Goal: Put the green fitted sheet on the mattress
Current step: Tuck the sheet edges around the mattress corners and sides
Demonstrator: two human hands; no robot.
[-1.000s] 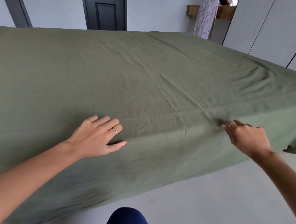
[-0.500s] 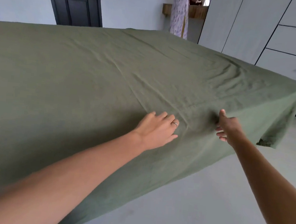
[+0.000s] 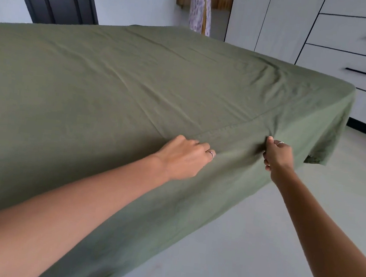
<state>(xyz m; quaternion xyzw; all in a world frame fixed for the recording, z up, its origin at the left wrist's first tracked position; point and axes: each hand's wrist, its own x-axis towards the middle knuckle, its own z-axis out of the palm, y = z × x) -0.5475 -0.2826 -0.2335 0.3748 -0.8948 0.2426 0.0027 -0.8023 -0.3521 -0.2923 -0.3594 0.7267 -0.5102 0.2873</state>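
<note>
- Head view: the green fitted sheet [image 3: 138,84] lies spread over the mattress, its skirt hanging down the near side.
- The right hand [image 3: 277,156] pinches a fold at the near edge — a narrow grip holding cloth.
- The left hand [image 3: 184,157] rests curled on the same edge, at nine o'clock of the right.
- The loose corner [image 3: 318,156] hangs at three o'clock of the right hand — the nearer one.
</note>
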